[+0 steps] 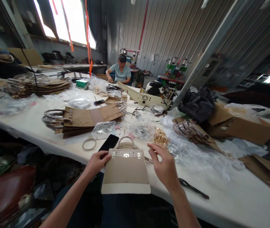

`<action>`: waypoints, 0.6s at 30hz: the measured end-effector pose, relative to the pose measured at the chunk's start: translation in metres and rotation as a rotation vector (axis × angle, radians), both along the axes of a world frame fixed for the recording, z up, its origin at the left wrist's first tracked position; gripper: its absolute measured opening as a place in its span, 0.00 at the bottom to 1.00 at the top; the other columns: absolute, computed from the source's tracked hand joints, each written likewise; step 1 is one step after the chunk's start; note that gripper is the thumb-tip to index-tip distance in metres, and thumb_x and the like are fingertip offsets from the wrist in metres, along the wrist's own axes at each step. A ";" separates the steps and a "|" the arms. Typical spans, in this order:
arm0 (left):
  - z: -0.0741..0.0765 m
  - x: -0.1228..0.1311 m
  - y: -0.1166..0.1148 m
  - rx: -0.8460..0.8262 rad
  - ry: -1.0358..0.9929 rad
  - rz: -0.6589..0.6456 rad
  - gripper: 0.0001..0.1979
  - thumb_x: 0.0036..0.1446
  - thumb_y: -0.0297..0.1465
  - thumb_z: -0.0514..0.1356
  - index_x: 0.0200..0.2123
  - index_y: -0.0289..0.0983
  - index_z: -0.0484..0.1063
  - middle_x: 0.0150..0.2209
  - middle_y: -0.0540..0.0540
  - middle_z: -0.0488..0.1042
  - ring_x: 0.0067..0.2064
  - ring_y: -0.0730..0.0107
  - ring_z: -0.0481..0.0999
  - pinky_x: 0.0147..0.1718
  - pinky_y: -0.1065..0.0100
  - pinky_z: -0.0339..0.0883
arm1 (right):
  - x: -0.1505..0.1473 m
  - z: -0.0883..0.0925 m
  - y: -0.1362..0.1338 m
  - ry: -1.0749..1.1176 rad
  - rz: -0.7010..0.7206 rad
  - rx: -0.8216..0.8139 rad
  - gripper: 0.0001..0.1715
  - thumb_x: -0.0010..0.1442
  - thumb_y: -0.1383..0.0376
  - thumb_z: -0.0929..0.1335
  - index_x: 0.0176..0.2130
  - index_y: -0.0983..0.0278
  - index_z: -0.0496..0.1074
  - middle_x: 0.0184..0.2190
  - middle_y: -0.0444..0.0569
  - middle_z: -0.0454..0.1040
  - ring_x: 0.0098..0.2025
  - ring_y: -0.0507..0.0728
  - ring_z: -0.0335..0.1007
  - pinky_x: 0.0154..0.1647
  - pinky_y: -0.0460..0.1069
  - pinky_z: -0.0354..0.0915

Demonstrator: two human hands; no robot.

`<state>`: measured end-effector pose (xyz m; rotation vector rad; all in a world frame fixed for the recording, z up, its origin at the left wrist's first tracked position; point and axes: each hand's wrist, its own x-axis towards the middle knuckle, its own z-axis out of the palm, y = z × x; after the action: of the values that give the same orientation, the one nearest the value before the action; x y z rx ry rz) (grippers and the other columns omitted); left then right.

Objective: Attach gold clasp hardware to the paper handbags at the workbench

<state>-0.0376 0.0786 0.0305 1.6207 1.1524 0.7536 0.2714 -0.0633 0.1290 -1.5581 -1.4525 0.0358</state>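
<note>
A beige handbag panel (125,172) lies at the table's front edge, its lower part jutting over it. Metal fittings sit along its top, and a looped handle (126,139) stands behind. My left hand (98,163) is closed on the panel's upper left corner, thumb on top. To the right of the panel, my right hand (162,161) is raised with fingers bent and apart; nothing shows between them. Just beyond it is a pile of gold-coloured metal pieces (160,137). A black phone (108,143) lies behind my left hand.
Stacked brown bag panels with handles (89,117) lie to the left, near a tape roll (89,144). Clear plastic bags (196,161) spread across the right side. Dark pliers-like tool (194,188) rests at front right. A co-worker (120,71) sits across the table by a cream machine (146,97).
</note>
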 end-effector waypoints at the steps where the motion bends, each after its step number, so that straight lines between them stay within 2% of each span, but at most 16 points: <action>1: 0.000 0.000 0.001 -0.013 -0.003 -0.005 0.25 0.60 0.51 0.66 0.49 0.38 0.87 0.46 0.43 0.87 0.49 0.49 0.84 0.47 0.61 0.75 | -0.001 -0.013 0.007 0.001 -0.003 -0.038 0.17 0.76 0.58 0.66 0.55 0.58 0.83 0.55 0.56 0.80 0.55 0.64 0.78 0.57 0.60 0.77; 5: -0.002 -0.002 0.002 -0.003 -0.002 0.005 0.24 0.60 0.51 0.67 0.48 0.39 0.88 0.46 0.43 0.87 0.49 0.48 0.84 0.48 0.60 0.75 | -0.007 -0.073 0.032 0.043 -0.057 -0.171 0.21 0.71 0.58 0.66 0.55 0.62 0.82 0.57 0.58 0.79 0.61 0.69 0.74 0.66 0.65 0.72; 8: -0.004 -0.002 0.000 0.016 -0.025 0.019 0.22 0.60 0.48 0.67 0.47 0.40 0.88 0.46 0.44 0.88 0.49 0.48 0.85 0.48 0.61 0.76 | -0.005 -0.100 0.041 0.104 -0.037 -0.217 0.23 0.71 0.56 0.66 0.57 0.61 0.82 0.57 0.58 0.79 0.61 0.69 0.75 0.65 0.64 0.72; 12: -0.001 0.002 -0.003 -0.007 -0.058 0.042 0.21 0.58 0.46 0.67 0.46 0.39 0.88 0.45 0.43 0.88 0.48 0.49 0.85 0.47 0.61 0.75 | 0.002 -0.112 0.041 0.184 0.011 -0.243 0.26 0.73 0.52 0.66 0.60 0.61 0.80 0.59 0.58 0.79 0.61 0.68 0.76 0.63 0.62 0.74; 18: 0.008 0.011 -0.004 -0.040 -0.048 0.096 0.23 0.52 0.46 0.66 0.44 0.37 0.88 0.40 0.42 0.87 0.43 0.49 0.84 0.40 0.61 0.73 | 0.000 -0.115 0.037 0.197 0.041 -0.258 0.27 0.74 0.50 0.66 0.62 0.61 0.78 0.61 0.57 0.78 0.64 0.67 0.74 0.69 0.63 0.69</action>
<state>-0.0268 0.0750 0.0389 1.5153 1.2103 0.8217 0.2712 -0.0266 0.0137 -1.6776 -1.3631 0.4042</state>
